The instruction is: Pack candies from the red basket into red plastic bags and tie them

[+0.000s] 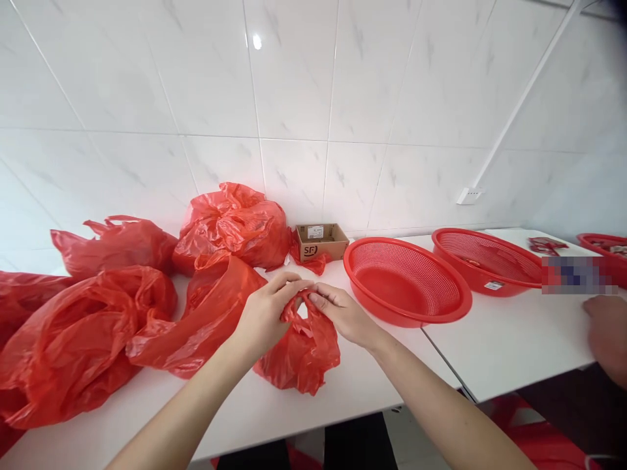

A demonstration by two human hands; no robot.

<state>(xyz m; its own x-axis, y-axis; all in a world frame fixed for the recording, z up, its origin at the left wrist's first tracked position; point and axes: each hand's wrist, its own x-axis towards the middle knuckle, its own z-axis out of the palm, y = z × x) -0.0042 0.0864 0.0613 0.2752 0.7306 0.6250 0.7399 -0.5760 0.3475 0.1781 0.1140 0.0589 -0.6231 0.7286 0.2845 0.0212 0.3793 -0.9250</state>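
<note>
A small red plastic bag (306, 356) rests near the front of the white table, its top pulled up between both my hands. My left hand (267, 310) pinches the bag's gathered top from the left, thumb and fingers pressed together. From the right, my right hand (343, 310) grips the same twisted plastic, its fingertips touching those of the left. A loop with a gap shows just under the fingers. What is inside the bag cannot be made out. Right beside my left hand lies another, larger red bag (200, 320), slack and crumpled.
Full red bags (235, 225) stand along the wall and at the left (78, 346). A small cardboard box (321, 243) sits behind my hands. Two red colanders (406, 281) (484, 261) are at the right. A co-worker's hand (607, 333) is at the right edge.
</note>
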